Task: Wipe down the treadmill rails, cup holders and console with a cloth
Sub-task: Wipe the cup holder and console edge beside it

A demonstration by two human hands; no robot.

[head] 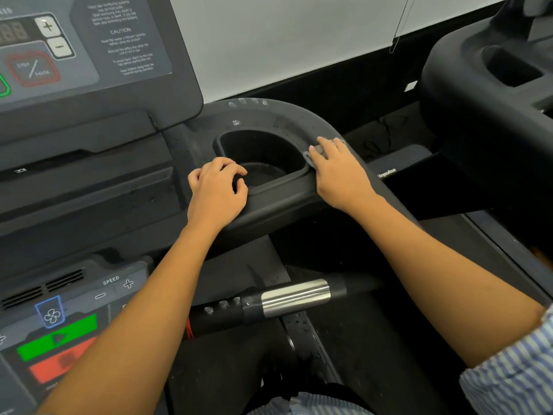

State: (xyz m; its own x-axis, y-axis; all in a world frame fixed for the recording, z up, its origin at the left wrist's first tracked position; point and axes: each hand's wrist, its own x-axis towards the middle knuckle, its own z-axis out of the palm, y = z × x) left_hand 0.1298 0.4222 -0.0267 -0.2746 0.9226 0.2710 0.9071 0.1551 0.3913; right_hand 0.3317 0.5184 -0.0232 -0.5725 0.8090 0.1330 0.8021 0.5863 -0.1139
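Observation:
A black cup holder [263,151] opens in the treadmill's right side tray. My right hand [338,172] lies flat on the tray's right rim and presses a grey cloth [311,155] against it; only the cloth's edges show past the fingers. My left hand [217,191] rests on the holder's near-left rim with curled fingers and holds nothing. Water droplets [247,101] dot the curved black rail [299,115] behind the holder. The console [83,49], with its buttons and warning text, fills the upper left.
A handlebar with a chrome grip [294,296] juts out below the tray. Lower-left controls [57,333] show green and red buttons. A neighbouring treadmill [484,85] stands at the right. A white wall runs behind.

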